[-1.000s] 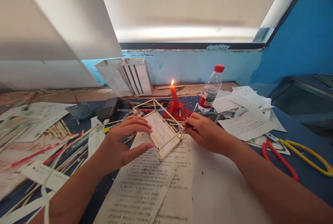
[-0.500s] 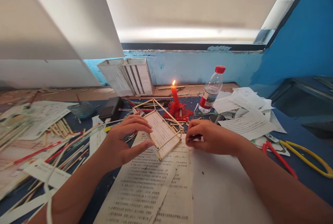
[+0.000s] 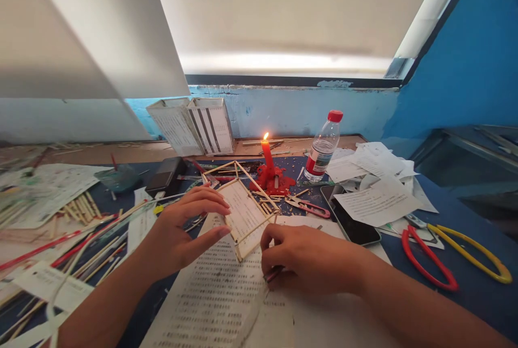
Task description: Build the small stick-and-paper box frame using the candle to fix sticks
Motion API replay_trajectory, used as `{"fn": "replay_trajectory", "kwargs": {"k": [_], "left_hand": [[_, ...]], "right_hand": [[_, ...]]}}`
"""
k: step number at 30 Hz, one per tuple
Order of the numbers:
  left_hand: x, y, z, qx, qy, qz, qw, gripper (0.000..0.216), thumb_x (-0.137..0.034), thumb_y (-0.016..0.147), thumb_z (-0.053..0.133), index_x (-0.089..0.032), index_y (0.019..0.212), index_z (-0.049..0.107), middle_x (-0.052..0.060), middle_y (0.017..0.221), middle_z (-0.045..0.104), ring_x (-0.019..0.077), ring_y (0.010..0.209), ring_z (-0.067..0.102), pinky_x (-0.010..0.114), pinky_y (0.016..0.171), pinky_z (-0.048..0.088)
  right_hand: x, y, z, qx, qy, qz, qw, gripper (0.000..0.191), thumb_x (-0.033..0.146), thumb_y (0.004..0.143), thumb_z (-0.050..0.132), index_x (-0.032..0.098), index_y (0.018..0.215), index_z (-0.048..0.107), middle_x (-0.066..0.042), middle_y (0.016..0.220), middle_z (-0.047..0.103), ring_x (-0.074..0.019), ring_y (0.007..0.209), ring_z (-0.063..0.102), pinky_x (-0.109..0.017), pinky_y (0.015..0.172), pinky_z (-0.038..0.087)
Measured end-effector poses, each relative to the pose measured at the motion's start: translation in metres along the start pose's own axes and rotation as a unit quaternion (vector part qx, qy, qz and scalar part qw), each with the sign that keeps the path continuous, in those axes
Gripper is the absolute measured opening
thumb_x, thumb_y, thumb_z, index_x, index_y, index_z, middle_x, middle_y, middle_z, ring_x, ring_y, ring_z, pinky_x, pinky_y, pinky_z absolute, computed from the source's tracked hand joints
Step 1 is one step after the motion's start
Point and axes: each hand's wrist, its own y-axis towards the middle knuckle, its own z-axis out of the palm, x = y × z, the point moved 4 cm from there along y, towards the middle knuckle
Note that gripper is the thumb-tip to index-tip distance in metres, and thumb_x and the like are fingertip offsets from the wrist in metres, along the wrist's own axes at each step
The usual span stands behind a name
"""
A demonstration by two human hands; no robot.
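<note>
My left hand (image 3: 190, 229) has its thumb and fingers apart beside a small house-shaped frame of thin wooden sticks (image 3: 256, 233); whether the fingertips touch it I cannot tell. Printed paper fills one face of the frame. My right hand (image 3: 307, 256) is closed round a slim dark reddish pen-like tool (image 3: 273, 273), its tip pointing down-left. Most of this tool is hidden by the fingers. Below it a loose paper strip (image 3: 251, 315) lies on the printed sheet (image 3: 194, 305).
A lit red candle (image 3: 267, 160) stands in melted wax behind the frame. Beyond it are a water bottle (image 3: 322, 148) and two paper-covered boxes (image 3: 210, 127). A phone (image 3: 356, 221), red snips (image 3: 309, 207) and red-and-yellow-handled scissors (image 3: 469, 251) lie right. Sticks (image 3: 83, 207) litter the left.
My right hand has moved left and toward me, with the pen-like tool now showing; the snips and phone have come into sight. My left hand stays spread beside the frame.
</note>
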Motion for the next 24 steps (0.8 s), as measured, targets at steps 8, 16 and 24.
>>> {"fn": "replay_trajectory", "kwargs": {"k": [8, 16, 24], "left_hand": [[0.003, 0.0, 0.0, 0.01, -0.007, 0.004, 1.0, 0.02, -0.021, 0.091, 0.073, -0.031, 0.108, 0.072, -0.001, 0.112, 0.071, 0.019, 0.114, 0.064, 0.036, 0.11, 0.046], [0.0, -0.001, -0.002, -0.003, 0.002, 0.008, 1.0, 0.016, -0.023, 0.091, 0.072, -0.03, 0.105, 0.073, 0.001, 0.11, 0.073, 0.0221, 0.111, 0.066, 0.04, 0.107, 0.05], [0.0, -0.001, -0.002, 0.001, 0.002, -0.009, 1.0, 0.012, -0.024, 0.093, 0.07, -0.029, 0.104, 0.074, 0.003, 0.109, 0.073, 0.0234, 0.111, 0.066, 0.048, 0.113, 0.046]], "right_hand": [[-0.024, -0.019, -0.055, -0.069, 0.168, 0.006, 0.983, 0.002, 0.019, 0.095, 0.07, 0.02, 0.095, 0.069, 0.0, 0.088, 0.071, -0.0126, 0.077, 0.064, -0.023, 0.069, 0.048], [-0.066, -0.037, -0.093, -0.46, 0.146, 0.12, 0.868, 0.012, 0.032, 0.094, 0.069, 0.022, 0.101, 0.067, 0.002, 0.076, 0.061, -0.0118, 0.061, 0.048, -0.026, 0.055, 0.038], [-0.073, -0.042, -0.095, -0.491, -0.069, 0.26, 0.829, 0.017, 0.027, 0.086, 0.062, 0.02, 0.079, 0.076, 0.0, 0.063, 0.067, -0.0153, 0.056, 0.054, -0.029, 0.058, 0.041]]}}
